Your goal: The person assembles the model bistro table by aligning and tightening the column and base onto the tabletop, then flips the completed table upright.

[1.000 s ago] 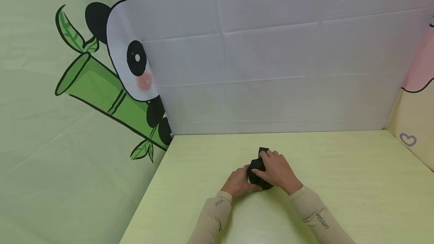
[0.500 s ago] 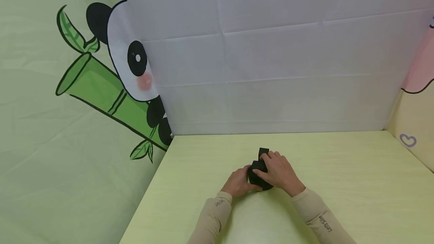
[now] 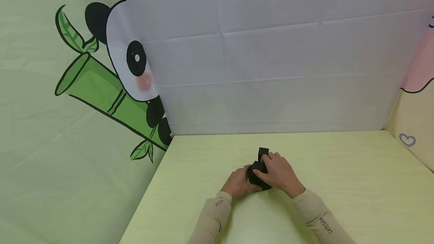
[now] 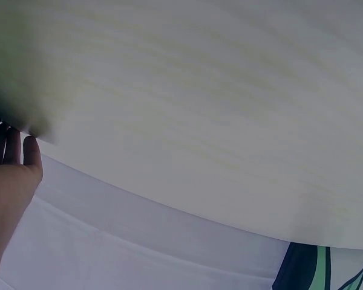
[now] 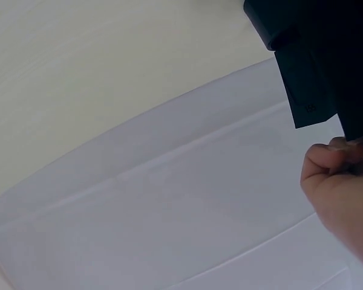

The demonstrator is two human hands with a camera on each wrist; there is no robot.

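Note:
A black angular object (image 3: 259,166) stands on the pale yellow table, with a narrower block-like part (image 3: 263,152) rising at its far side. My left hand (image 3: 238,182) holds the lower left side, thumb at the front and fingers round the back. From the right, my right hand (image 3: 279,171) grips the upper part between thumb and fingers. In the right wrist view the dark object (image 5: 308,78) shows a rounded part and a flat panel with small markings, above the right hand (image 5: 342,187). Only some fingers of the left hand (image 4: 15,175) appear in the left wrist view.
The pale yellow table (image 3: 339,183) spreads around both hands. A white creased sheet (image 3: 271,55) hangs along its far edge. On the left is a green cloth (image 3: 40,161) with a panda and bamboo print; a cream-coloured panel (image 3: 413,123) borders the right side.
My right hand has shifted slightly right and toward me. The near part of the black object has turned or tilted a little under it. My left hand has stayed almost still.

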